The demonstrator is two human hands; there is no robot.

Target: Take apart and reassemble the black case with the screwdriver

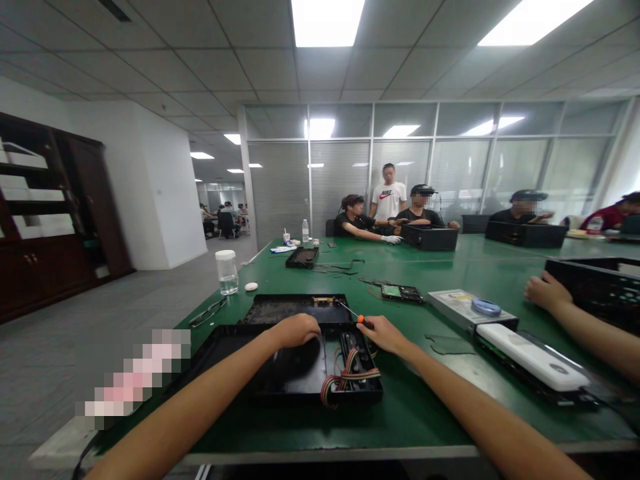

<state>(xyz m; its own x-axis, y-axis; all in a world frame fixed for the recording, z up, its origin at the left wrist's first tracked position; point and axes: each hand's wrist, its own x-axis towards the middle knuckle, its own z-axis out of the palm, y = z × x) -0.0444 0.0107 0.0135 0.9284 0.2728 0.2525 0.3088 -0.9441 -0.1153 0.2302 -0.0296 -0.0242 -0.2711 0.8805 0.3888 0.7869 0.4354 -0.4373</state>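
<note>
Green table (425,413), lower centre: left hand (296,330) pressed flat on an open black case (280,373), right hand (384,333) pinching a small screwdriver (356,316) at its rear edge. Cover (300,309) already lies off behind, wires (345,380) exposed and still attached; farther right, a co-worker's hand (547,292); people seated upper centre.

Both my bare arms reach straight out in front. My left hand (296,329) is curled, knuckles up. My right hand (384,333) is closed tight, thumb side up.
</note>
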